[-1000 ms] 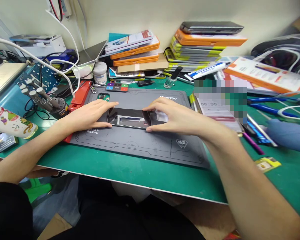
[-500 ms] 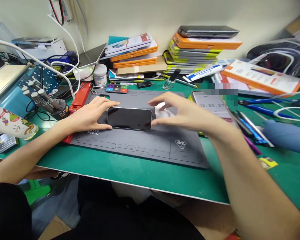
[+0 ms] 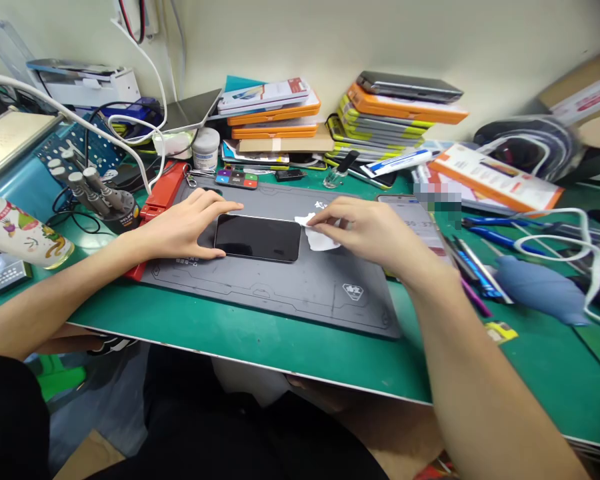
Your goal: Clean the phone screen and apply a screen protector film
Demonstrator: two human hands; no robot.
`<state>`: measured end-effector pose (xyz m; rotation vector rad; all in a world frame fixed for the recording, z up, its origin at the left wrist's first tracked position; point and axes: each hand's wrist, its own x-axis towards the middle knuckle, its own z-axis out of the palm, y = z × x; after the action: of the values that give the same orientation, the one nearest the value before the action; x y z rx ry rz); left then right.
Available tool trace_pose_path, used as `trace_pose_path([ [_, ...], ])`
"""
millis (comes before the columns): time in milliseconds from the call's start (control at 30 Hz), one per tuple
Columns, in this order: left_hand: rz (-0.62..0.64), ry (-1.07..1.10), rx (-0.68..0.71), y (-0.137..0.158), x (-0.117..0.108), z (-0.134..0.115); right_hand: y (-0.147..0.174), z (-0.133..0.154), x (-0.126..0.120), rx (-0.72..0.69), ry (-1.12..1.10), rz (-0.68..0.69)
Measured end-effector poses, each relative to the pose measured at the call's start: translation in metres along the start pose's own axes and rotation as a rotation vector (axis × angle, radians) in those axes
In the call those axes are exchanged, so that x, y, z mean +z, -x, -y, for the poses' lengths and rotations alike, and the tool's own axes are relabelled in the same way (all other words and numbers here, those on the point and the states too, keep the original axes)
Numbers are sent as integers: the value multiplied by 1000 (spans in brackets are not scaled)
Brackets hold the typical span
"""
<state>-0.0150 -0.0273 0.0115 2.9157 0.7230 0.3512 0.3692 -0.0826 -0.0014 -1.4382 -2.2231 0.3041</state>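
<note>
A smartphone (image 3: 258, 239) with a dark, glossy screen lies face up on the grey work mat (image 3: 280, 283). My left hand (image 3: 193, 227) rests at its left end, with thumb and fingers gripping the two left corners. At the phone's right end, my right hand (image 3: 350, 223) pinches a crumpled white tissue (image 3: 323, 241) between thumb and fingers. Part of the tissue lies on the mat, close to the phone's right edge.
A second phone (image 3: 423, 230) with a lit screen lies behind my right wrist. Beside my right forearm are a blue air blower (image 3: 540, 287) and several pens. Screwdrivers in a holder (image 3: 123, 210) and a patterned cup (image 3: 25, 233) stand left. Stacked boxes (image 3: 275, 120) line the wall.
My right hand has closed from an open spread onto the white tissue. My left hand stays at the phone's left end. The view has shifted slightly.
</note>
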Motion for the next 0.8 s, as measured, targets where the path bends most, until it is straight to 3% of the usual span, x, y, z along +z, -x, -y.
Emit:
trace_pose_path([
  [200, 48, -68, -42, 0, 2, -3, 1, 32, -4, -8, -37, -110],
  [433, 103, -138, -40, -1, 2, -5, -1, 25, 22, -145, 61, 17],
  [800, 48, -177, -9, -1, 5, 7, 7, 61, -3, -165, 179, 187],
])
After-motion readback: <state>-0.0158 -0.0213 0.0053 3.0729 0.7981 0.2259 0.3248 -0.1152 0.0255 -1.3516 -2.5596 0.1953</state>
